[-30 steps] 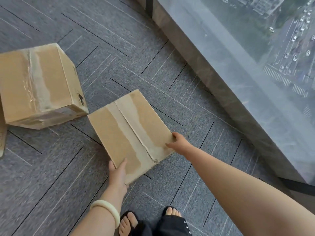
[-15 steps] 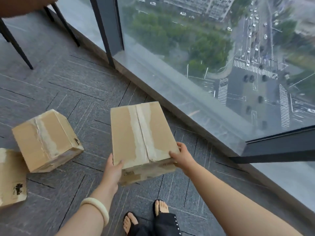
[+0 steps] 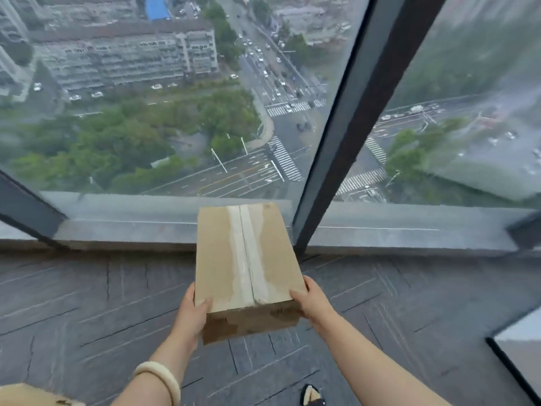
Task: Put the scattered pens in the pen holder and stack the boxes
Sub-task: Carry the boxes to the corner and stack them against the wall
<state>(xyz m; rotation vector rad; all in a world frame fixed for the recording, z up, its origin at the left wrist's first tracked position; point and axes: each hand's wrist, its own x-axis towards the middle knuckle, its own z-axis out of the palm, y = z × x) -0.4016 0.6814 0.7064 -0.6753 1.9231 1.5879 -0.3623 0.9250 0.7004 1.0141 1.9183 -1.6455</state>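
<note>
A taped brown cardboard box (image 3: 248, 259) is held up off the floor in front of me, its long side pointing toward the window. My left hand (image 3: 193, 312) grips its near left corner, thumb on top. My right hand (image 3: 311, 298) grips the near right corner, fingers wrapped along the side. The corner of another cardboard box (image 3: 32, 395) shows at the bottom left edge. No pens or pen holder are in view.
A floor-to-ceiling window (image 3: 146, 112) with a dark slanted frame post (image 3: 351, 142) and a grey sill (image 3: 126, 227) runs across just ahead. Dark grey carpet tiles (image 3: 87, 317) cover the floor. A pale surface edge (image 3: 521, 356) juts in at the right. My foot (image 3: 311, 397) shows below.
Both hands have lifted the box off the carpet and carried it higher. The view has swung up toward the window, and the other boxes have dropped out of sight at the left.
</note>
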